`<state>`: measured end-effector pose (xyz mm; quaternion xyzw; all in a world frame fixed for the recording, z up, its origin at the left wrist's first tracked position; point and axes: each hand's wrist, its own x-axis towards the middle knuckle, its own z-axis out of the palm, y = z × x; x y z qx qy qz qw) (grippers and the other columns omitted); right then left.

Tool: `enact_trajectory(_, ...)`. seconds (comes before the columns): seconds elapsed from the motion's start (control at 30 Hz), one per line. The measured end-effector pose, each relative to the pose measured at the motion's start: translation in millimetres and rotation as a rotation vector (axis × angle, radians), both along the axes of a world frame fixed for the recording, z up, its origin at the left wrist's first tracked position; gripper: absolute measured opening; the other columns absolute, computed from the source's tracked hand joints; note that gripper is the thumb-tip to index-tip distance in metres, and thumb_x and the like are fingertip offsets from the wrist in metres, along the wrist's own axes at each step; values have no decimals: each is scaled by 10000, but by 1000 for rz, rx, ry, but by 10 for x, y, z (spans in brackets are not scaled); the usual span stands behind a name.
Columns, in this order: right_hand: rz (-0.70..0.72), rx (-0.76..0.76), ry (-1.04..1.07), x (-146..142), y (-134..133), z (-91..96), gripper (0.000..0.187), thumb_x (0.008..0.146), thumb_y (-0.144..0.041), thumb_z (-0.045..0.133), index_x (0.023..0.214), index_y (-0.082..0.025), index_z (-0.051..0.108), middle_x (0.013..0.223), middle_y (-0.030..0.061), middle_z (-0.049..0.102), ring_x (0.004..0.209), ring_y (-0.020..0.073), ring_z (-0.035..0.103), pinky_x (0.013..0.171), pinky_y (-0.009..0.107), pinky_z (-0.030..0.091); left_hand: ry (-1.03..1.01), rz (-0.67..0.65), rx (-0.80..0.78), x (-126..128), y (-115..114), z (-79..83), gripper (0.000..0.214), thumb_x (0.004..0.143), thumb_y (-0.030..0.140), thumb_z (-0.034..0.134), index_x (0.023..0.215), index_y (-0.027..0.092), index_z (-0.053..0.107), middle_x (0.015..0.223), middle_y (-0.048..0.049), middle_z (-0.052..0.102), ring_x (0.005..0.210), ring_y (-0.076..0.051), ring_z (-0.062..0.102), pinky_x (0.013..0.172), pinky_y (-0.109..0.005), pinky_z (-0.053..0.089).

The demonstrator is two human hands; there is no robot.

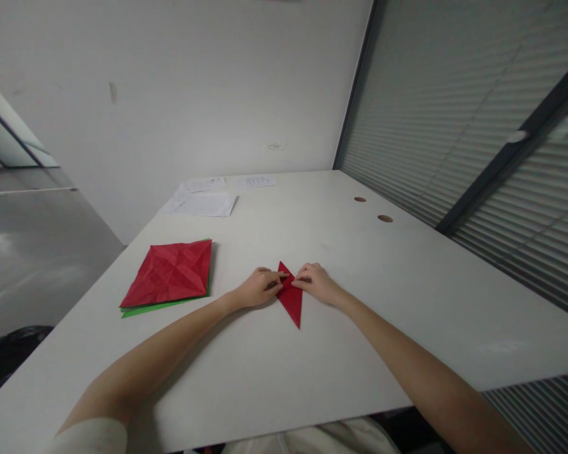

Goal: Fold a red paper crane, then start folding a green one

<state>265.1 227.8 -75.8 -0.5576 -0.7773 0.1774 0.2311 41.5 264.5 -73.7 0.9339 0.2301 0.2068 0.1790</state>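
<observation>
Here's the red paper [292, 306], folded into a slim, flat, kite-like shape, sharp points far and near, on the white table [246, 384]! Left hand [258, 287], right hand [319, 282], fingertips touching opposite edges; pinching or just pressing, I can't tell.

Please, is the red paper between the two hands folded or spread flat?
Folded: the red paper makes a narrow, pointed shape, far smaller than the creased red sheet spread to its left. Its layers cannot be counted.
</observation>
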Motion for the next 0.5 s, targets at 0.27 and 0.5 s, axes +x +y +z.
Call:
enact_trajectory(0.27, -156, 95, -115, -98, -29, -101, 225, 876, -400, 616, 813, -212, 724, 1002, 75, 600, 988, 228, 493, 894, 386, 391, -37, -2, -43, -36, 37, -94, 580, 928, 185, 442, 1465, 222, 226, 1249, -79, 641, 1123, -185, 593, 1012, -379, 396)
enact_trajectory(0.5, -232, 133, -209, -196, -74, -74, 336, 896, -479, 558, 774, -204, 707, 1061, 95, 578, 1048, 259, 469, 892, 404, 388, -44, -47, 3, -23, 75, -120, 578, 898, 117, 454, 1442, 230, 293, 1360, -114, 517, 1231, -198, 510, 1027, -386, 410)
